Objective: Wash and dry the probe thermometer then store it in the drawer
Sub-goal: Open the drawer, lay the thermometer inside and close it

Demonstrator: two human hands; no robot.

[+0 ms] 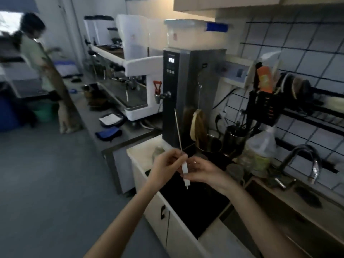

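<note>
Head cam: both hands, left hand (163,167) and right hand (202,173), pinch the thermometer (183,161) upright above the counter, left of the sink (290,205). Looks like washing, drying and storing are all left.

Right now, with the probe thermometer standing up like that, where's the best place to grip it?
Grip the probe thermometer by its white flat-sided handle, from the right side, where the right hand already pinches it. The thin metal stem points upward and ends in a sharp tip, so it offers little to hold.
</note>
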